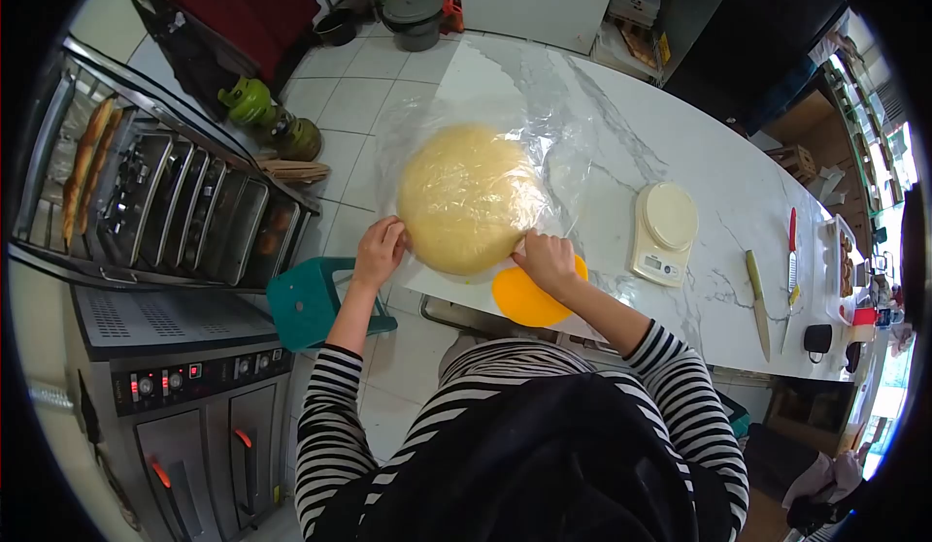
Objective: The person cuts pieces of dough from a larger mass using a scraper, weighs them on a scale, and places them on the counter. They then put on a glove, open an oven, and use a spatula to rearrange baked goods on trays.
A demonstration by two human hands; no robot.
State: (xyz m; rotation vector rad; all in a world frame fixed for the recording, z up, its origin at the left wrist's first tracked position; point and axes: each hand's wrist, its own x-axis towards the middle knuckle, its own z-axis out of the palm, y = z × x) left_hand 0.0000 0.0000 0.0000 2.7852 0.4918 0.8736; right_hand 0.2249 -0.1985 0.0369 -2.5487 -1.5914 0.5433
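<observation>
Presses left hand (379,251), fingers loosely curled and holding nothing, against the near-left rim of the round dough (468,197) on the marble table (680,144). Pinches plastic film (568,168) at the near edge with right hand (549,262), over an orange scraper (524,301). Shaped already; far film loose, so wrapping seems roughly halfway.

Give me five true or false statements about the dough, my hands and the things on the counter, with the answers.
The left hand and the right hand both touch the dough round. True.
The dough round lies bare. False: clear plastic wrap is around it.
An orange disc lies by the right hand. True.
The scale carries a bowl. False: its platform is bare.
The knives lie left of the dough round. False: they lie right of the scale.
</observation>
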